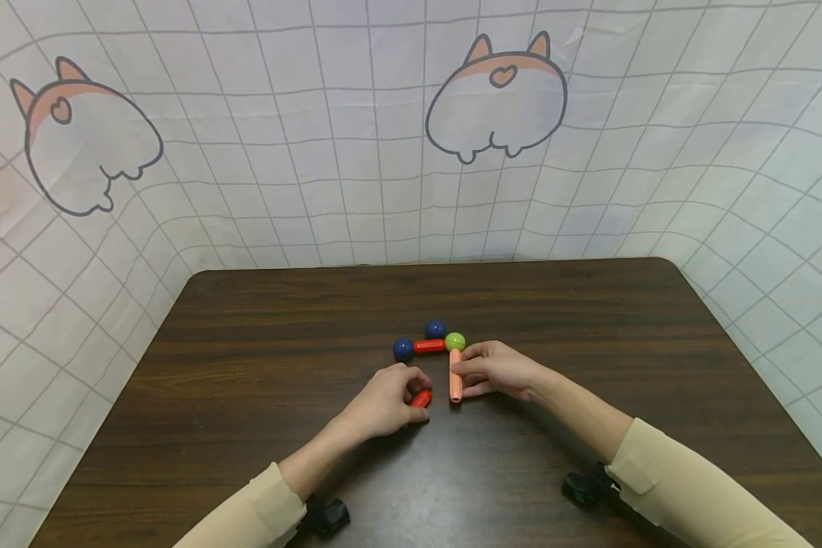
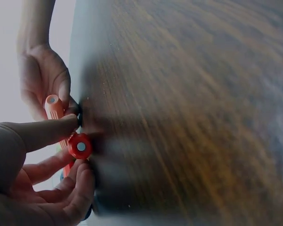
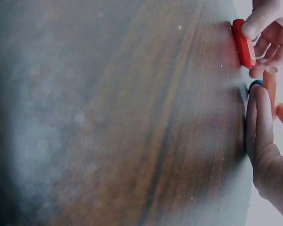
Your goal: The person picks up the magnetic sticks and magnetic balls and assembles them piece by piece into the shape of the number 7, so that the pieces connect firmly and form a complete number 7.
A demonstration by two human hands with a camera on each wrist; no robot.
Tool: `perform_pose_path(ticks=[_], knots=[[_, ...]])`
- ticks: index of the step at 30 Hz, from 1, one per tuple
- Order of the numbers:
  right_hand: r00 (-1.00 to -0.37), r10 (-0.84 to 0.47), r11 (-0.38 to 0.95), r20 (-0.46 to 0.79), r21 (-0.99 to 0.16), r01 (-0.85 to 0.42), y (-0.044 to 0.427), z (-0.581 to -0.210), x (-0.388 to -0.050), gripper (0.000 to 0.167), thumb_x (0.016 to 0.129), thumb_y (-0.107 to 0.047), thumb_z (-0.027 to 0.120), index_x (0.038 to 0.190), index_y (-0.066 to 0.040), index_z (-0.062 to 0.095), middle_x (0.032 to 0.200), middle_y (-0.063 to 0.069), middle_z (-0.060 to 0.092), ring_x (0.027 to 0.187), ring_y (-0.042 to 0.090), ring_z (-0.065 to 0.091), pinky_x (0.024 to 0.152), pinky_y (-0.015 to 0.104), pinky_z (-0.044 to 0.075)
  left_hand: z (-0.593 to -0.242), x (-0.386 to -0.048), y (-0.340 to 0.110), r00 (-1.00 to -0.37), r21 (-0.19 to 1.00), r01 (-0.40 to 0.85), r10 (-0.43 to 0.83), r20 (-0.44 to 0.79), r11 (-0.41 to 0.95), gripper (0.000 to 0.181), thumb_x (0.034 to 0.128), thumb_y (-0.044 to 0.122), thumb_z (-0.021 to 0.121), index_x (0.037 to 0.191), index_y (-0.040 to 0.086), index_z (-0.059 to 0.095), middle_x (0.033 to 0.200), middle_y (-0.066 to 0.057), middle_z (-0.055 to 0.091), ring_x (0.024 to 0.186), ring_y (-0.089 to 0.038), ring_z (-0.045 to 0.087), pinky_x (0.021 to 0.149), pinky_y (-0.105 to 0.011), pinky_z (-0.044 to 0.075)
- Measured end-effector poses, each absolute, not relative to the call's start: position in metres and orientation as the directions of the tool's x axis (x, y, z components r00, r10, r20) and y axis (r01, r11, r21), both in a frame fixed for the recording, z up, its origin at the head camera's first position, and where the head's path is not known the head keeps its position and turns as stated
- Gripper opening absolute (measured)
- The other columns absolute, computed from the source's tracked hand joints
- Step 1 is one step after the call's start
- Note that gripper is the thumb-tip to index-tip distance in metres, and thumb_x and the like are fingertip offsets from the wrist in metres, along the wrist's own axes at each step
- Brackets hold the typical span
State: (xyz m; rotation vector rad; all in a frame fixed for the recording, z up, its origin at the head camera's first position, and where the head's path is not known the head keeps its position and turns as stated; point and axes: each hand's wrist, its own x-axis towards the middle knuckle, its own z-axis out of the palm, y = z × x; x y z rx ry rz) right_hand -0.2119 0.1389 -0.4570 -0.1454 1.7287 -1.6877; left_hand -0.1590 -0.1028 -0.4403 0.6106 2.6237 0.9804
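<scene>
My left hand (image 1: 383,399) pinches a short red building rod (image 1: 421,399) between thumb and fingers, low over the table. A silvery disc shows in the end of this red rod (image 2: 80,146) in the left wrist view. Just to the right, my right hand (image 1: 501,371) holds an orange rod (image 1: 456,387) between thumb and fingers. The orange rod's far end meets a lime green ball (image 1: 455,342). From that ball another red rod (image 1: 429,346) runs left to a blue ball (image 1: 403,349). A second blue ball (image 1: 435,329) sits just behind this rod.
The dark wood-grain table (image 1: 260,342) has rounded back corners. A white gridded curtain (image 1: 315,152) with cartoon drawings hangs behind it and along the sides. Black wrist devices (image 1: 330,517) show beneath both cream sleeves (image 1: 699,487).
</scene>
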Motion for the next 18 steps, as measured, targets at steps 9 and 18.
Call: perform_pose_path(ticks=[9,18], knots=[[-0.747,-0.531,0.144,-0.399,-0.912,0.384,0.1385,-0.4558,-0.2111,0.047,0.103,-0.005,0.059,0.139,0.018,0.038,0.114,0.019,0.059,0.096,0.021,0.067,0.088,0.039,0.057,-0.4413,-0.1593,-0.1019,-0.875,0.664,0.283,0.470,-0.117,0.692,0.022,0.0842,0.007,0.084,0.103,0.007,0.073,0.085,0.002,0.064,0.077,-0.011,0.059,0.070,-0.030,0.051],[-0.749,-0.523,0.146,-0.406,-0.909,0.390,0.1389,-0.4561,-0.2107,0.047,0.104,-0.004,0.058,0.139,0.018,0.037,0.116,0.020,0.059,0.096,0.022,0.067,0.088,0.040,0.057,-0.4379,-0.1555,-0.1015,-0.858,0.727,0.214,0.481,-0.179,0.652,0.018,0.0872,0.004,0.078,0.104,0.004,0.071,0.082,0.000,0.064,0.064,-0.011,0.061,0.058,-0.028,0.052]])
